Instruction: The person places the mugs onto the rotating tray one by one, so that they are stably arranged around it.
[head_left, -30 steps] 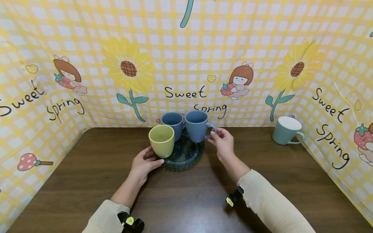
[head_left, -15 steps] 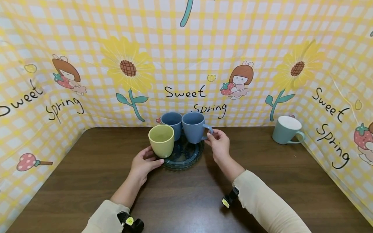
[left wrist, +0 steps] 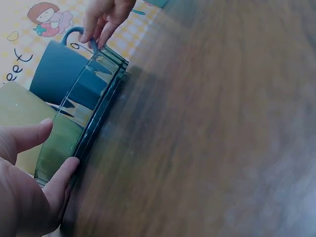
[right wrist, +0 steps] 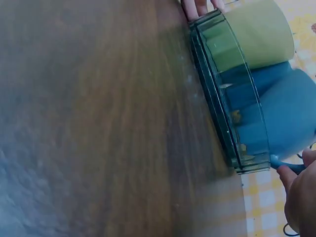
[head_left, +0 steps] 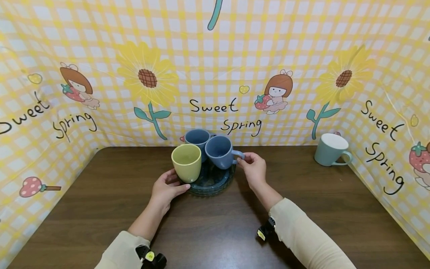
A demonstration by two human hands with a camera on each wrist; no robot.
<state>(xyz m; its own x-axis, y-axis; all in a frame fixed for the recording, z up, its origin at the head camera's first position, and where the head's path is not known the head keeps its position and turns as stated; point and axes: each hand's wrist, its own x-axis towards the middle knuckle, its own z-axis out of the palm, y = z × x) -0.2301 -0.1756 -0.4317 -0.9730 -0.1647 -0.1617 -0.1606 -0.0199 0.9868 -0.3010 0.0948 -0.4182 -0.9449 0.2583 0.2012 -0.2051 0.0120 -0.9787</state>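
Note:
A dark glass tray (head_left: 215, 185) sits mid-table with a yellow-green mug (head_left: 186, 161) and a blue mug (head_left: 197, 137) standing in it. My right hand (head_left: 242, 159) pinches the handle of a second blue mug (head_left: 219, 151), which tilts leftward over the tray's right side. My left hand (head_left: 179, 185) holds the tray's near-left rim, thumb inside and a finger against the outer wall. The left wrist view shows that hand (left wrist: 54, 153) on the tray rim (left wrist: 101, 106). In the right wrist view, my fingers (right wrist: 296, 190) hold the handle by the tray (right wrist: 224, 106).
A mint mug (head_left: 330, 150) with a white inside stands at the table's far right. A yellow checked cloth (head_left: 215, 67) walls the table at the back and both sides. Bare brown tabletop (head_left: 215, 228) lies between me and the tray.
My right hand has brought the blue mug down and to the left, and tipped it, so it now sits low over the tray. The left hand has stayed on the rim.

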